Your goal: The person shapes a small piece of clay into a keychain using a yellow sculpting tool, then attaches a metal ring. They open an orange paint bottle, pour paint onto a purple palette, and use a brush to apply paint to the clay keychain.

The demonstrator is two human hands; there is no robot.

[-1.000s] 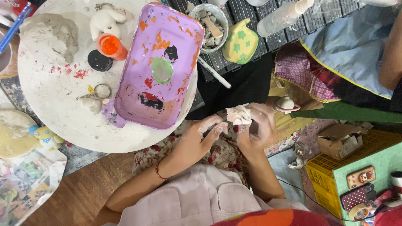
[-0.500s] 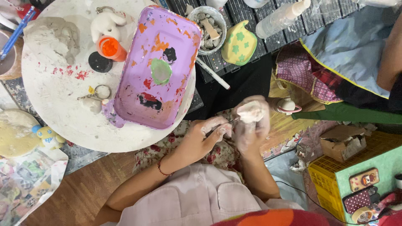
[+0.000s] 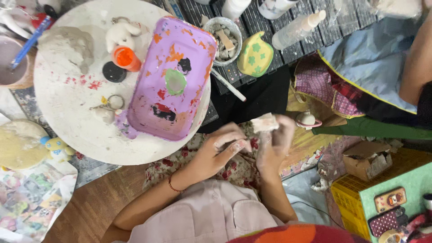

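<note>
My right hand (image 3: pixel 275 143) is closed around a crumpled white tissue (image 3: pixel 264 123), held over my lap beside the round white table. My left hand (image 3: pixel 220 150) is next to it, fingers curled and smeared with white, its fingertips almost touching the right hand; it holds nothing that I can see. Just above the hands on the round white table (image 3: pixel 67 112) lies a purple paint-stained tray (image 3: pixel 171 78) with green, black, red and orange blobs.
On the table: an orange paint pot (image 3: pixel 126 58), a black lid (image 3: pixel 114 72), a white figurine (image 3: pixel 120 32), a clay lump (image 3: pixel 67 45), key rings (image 3: pixel 108 105). Beyond: a bowl of bits (image 3: pixel 223 38), a yellow-green shape (image 3: pixel 255 59), a white brush (image 3: pixel 229 85), bottles, another person's arm (image 3: pixel 416 67), a yellow crate (image 3: pixel 355 202).
My right hand turned and closed more around the tissue, lifting it slightly. My left hand slid closer under it. The view shifted a little.
</note>
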